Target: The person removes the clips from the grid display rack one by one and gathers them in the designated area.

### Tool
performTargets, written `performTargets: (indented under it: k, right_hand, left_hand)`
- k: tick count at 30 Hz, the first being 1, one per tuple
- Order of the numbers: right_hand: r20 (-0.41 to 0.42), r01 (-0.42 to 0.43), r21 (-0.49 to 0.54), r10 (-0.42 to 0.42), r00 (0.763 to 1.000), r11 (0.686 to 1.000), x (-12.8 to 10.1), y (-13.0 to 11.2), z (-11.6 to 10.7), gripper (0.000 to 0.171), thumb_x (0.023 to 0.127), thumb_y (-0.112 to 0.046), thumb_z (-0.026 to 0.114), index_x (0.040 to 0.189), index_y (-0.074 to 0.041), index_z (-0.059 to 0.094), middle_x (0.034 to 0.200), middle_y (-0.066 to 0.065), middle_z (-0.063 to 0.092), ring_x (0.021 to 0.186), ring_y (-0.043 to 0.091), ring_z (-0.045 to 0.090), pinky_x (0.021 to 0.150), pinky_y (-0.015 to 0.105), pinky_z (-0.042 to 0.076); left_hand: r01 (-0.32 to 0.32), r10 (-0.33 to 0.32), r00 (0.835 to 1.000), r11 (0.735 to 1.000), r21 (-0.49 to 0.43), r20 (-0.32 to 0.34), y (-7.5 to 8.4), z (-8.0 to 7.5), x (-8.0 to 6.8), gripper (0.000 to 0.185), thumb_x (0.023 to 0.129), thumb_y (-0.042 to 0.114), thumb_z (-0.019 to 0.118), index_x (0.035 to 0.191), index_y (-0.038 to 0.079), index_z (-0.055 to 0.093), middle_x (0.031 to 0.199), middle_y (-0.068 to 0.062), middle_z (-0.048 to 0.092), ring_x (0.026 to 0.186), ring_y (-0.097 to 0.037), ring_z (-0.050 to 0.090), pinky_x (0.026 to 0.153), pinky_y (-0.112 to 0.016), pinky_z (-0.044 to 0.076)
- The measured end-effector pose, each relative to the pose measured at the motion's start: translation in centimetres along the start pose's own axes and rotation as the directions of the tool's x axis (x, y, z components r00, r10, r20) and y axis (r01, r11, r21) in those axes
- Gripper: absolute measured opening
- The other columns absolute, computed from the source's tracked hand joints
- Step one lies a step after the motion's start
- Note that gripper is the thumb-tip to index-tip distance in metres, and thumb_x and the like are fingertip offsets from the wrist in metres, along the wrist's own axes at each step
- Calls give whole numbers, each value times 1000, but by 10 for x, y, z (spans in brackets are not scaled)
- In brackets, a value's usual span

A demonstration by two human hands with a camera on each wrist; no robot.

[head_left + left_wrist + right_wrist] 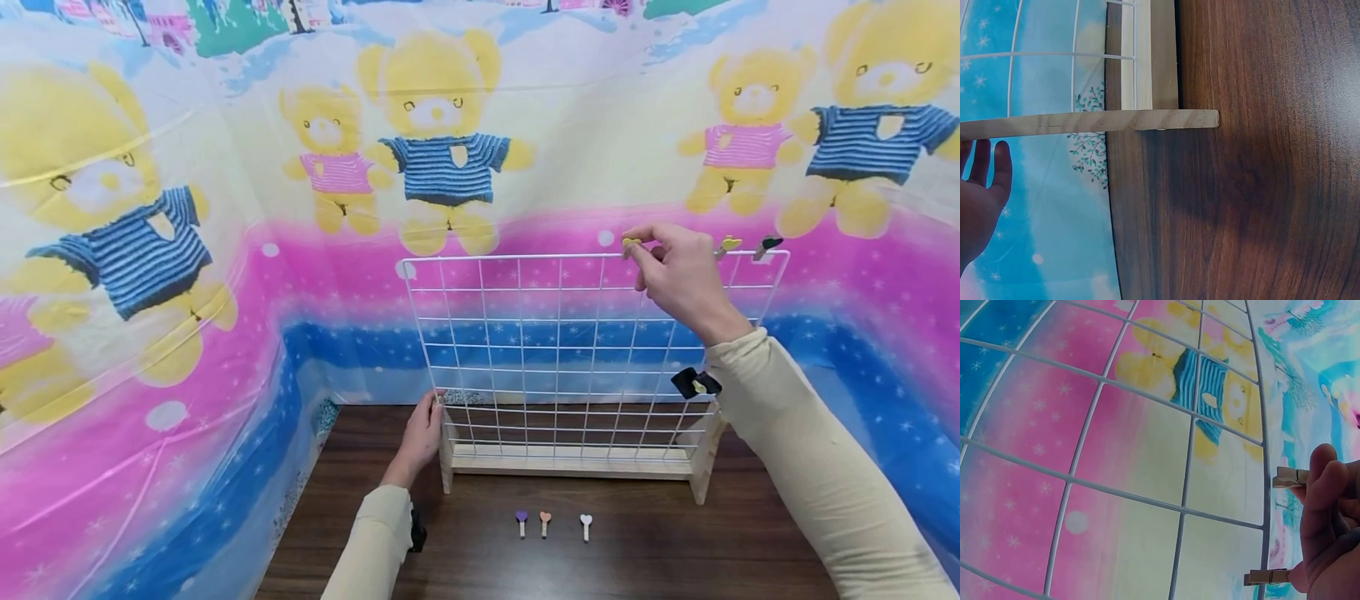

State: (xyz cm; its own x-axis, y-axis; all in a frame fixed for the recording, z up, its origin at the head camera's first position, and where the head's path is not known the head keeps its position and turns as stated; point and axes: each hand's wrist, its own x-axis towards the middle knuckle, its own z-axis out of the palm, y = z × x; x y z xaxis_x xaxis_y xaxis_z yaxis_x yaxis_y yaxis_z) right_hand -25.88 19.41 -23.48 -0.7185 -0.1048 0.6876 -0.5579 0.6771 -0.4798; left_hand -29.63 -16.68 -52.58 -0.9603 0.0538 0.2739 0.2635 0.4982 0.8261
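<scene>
A white wire grid (517,318) stands upright in a wooden stand (570,467). At its top edge my right hand (678,267) pinches a small wooden clothespin (1290,477) with a yellow heart, its jaws right beside the top wire. Farther right along that wire are a yellow-topped clothespin (729,244) and a dark-topped clothespin (768,246). My left hand (422,433) touches the stand's left side post (1085,122) with nearly straight fingers (1002,165); its thumb is hidden in the left wrist view.
On the brown table (645,550) before the stand lie a purple heart clothespin (522,518), an orange one (545,518) and a white one (586,521). A curtain (600,167) printed with bears hangs behind and along both sides.
</scene>
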Motion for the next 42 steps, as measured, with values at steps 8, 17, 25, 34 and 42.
performTargets:
  k: [8, 17, 25, 34, 42]
  right_hand:
    - [-38, 55, 13, -54, 998, 998, -10, -3, -4, 16, 93, -15, 62, 101, -4, 69, 68, 6, 62, 45, 9, 52, 37, 20, 34]
    - [-45, 138, -11, -138, 989, 990, -28, -1, -12, 13, 90, -11, 65, 102, -5, 69, 59, -1, 56, 44, 6, 49, 36, 21, 32]
    - [-41, 150, -12, -151, 988, 989, -43, 6, -17, 15, 88, -6, 67, 103, -3, 69, 57, -1, 55, 42, 6, 46, 36, 20, 30]
    - [-25, 163, -17, -164, 986, 986, -56, 17, -13, 14, 88, -5, 67, 102, -5, 70, 59, -4, 56, 43, 5, 46, 36, 19, 30]
    - [16, 137, -27, -137, 990, 990, -70, 27, -6, 18, 89, -7, 66, 106, -7, 69, 58, -6, 53, 44, 4, 45, 37, 20, 30]
  left_hand:
    - [11, -11, 1000, 1000, -10, 5, 2, 0, 0, 34, 104, 13, 37, 135, 6, 45, 110, -17, 53, 90, -28, 50, 80, -45, 40]
    - [38, -37, 999, 998, -44, 12, 0, 2, -1, 33, 103, 13, 38, 135, 10, 46, 108, -18, 53, 81, -25, 48, 74, -42, 40]
    - [54, -54, 998, 998, -35, 18, 0, 1, -1, 33, 103, 13, 39, 135, 8, 45, 120, -19, 52, 100, -31, 51, 83, -48, 41]
    - [36, -36, 999, 999, 1, 18, 0, 0, -4, 34, 103, 13, 37, 135, 6, 45, 105, -16, 52, 86, -29, 49, 76, -44, 39]
    - [31, -31, 999, 999, -11, 16, 0, 1, -2, 33, 103, 12, 38, 134, 7, 46, 109, -18, 53, 87, -27, 50, 76, -44, 40]
